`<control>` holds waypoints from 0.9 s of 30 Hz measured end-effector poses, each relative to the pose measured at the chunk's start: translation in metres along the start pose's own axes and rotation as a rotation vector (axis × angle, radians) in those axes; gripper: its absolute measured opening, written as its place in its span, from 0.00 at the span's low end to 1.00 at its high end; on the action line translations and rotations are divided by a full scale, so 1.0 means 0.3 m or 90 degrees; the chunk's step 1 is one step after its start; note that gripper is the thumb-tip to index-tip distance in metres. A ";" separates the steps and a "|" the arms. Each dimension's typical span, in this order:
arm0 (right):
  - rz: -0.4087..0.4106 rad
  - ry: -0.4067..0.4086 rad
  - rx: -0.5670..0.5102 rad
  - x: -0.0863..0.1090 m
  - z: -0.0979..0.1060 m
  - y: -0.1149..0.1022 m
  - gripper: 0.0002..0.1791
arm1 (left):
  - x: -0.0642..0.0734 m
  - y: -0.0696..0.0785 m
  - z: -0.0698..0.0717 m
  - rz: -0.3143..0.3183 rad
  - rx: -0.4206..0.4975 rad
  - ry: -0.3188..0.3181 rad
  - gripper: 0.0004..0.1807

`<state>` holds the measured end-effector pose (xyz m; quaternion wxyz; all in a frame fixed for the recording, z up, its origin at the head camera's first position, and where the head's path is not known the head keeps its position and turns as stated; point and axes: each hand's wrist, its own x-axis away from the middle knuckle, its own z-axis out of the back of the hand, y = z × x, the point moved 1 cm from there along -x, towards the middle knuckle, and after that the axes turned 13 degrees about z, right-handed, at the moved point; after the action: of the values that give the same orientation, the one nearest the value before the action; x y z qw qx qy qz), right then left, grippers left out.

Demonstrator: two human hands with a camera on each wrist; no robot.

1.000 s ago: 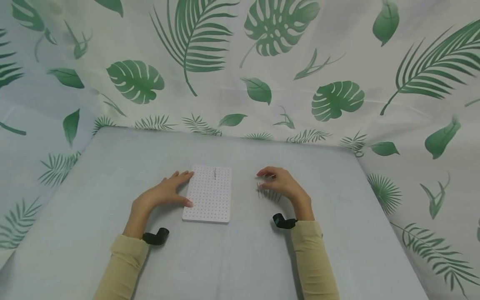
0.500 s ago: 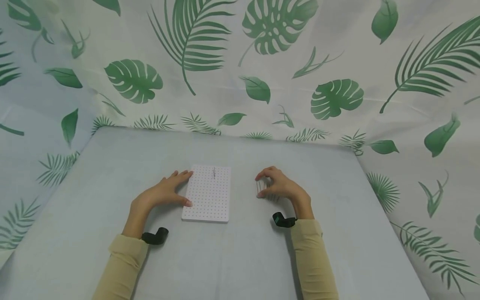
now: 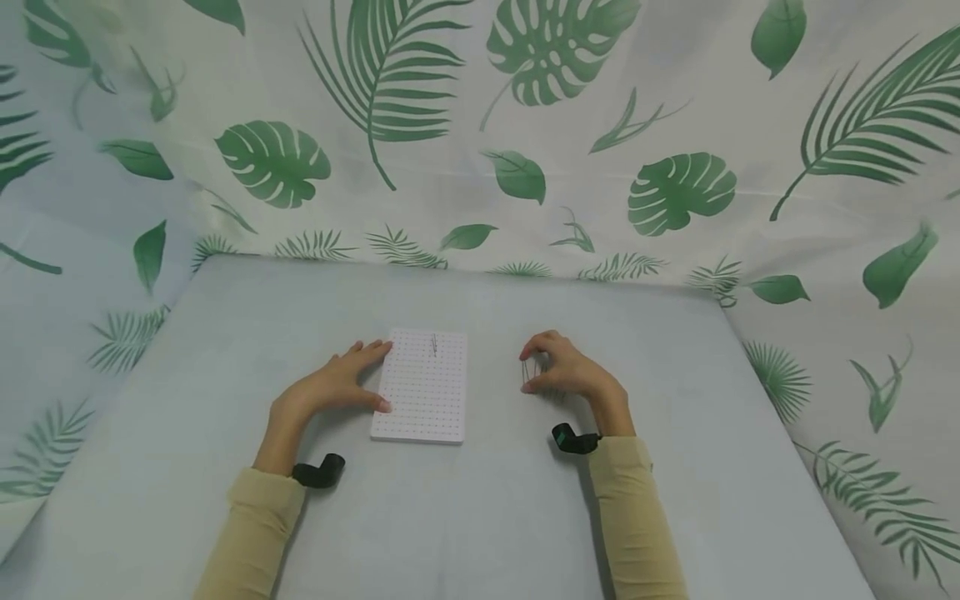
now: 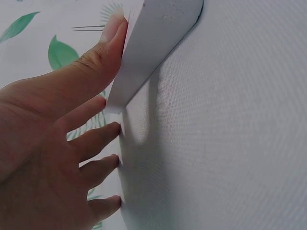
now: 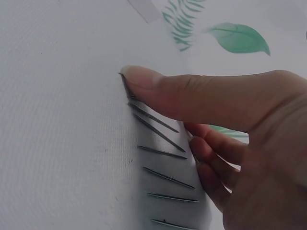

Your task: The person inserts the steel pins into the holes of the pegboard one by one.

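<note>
The white pegboard [image 3: 420,387], dotted with rows of small holes, lies flat in the head view. Two thin metal pins [image 3: 433,344] stand near its far edge. My left hand [image 3: 330,387] rests at its left side with fingers spread; the left wrist view shows the thumb [image 4: 103,52] against the board's edge [image 4: 151,48]. To the right, my right hand [image 3: 566,369] is at a row of loose dark metal pins [image 5: 165,177]. Thumb and index finger pinch the end pin [image 5: 125,86] lengthwise; its far end is hidden in the right wrist view.
A pale cloth-covered table [image 3: 480,517] lies under everything. Behind it hangs a white curtain [image 3: 450,192] with green leaf prints. Each wrist wears a small black camera, the left one [image 3: 321,472] and the right one [image 3: 573,438].
My right hand has come down from above the pin row, and its thumb and index finger have taken hold of the leftmost pin. The left hand stays at the board.
</note>
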<state>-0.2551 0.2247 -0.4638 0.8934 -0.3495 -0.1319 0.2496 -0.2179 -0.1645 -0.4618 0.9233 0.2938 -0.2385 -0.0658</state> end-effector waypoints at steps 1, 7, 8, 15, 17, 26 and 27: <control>0.000 0.005 -0.006 0.001 0.003 0.003 0.23 | -0.002 0.001 -0.002 0.001 -0.001 0.001 0.56; 0.004 0.037 -0.035 0.000 0.012 0.011 0.20 | -0.010 -0.004 -0.007 0.010 -0.001 0.007 0.57; 0.003 0.044 -0.038 0.000 0.013 0.012 0.20 | -0.011 -0.004 -0.008 0.009 -0.001 0.007 0.57; -0.017 0.084 -0.065 0.006 0.021 0.009 0.15 | -0.008 0.002 -0.008 0.008 0.000 0.007 0.57; -0.017 0.092 -0.072 0.006 0.021 0.008 0.13 | -0.005 0.004 -0.006 0.011 0.002 0.006 0.57; -0.028 0.106 -0.112 -0.001 0.016 -0.004 0.08 | -0.005 0.004 -0.006 0.007 -0.001 0.007 0.57; -0.029 0.104 -0.110 -0.002 0.015 -0.007 0.08 | -0.005 0.004 -0.006 0.007 0.000 0.007 0.57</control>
<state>-0.2566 0.2257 -0.4592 0.8732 -0.4412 -0.0872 0.1879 -0.2185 -0.1622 -0.4630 0.9251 0.2926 -0.2348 -0.0588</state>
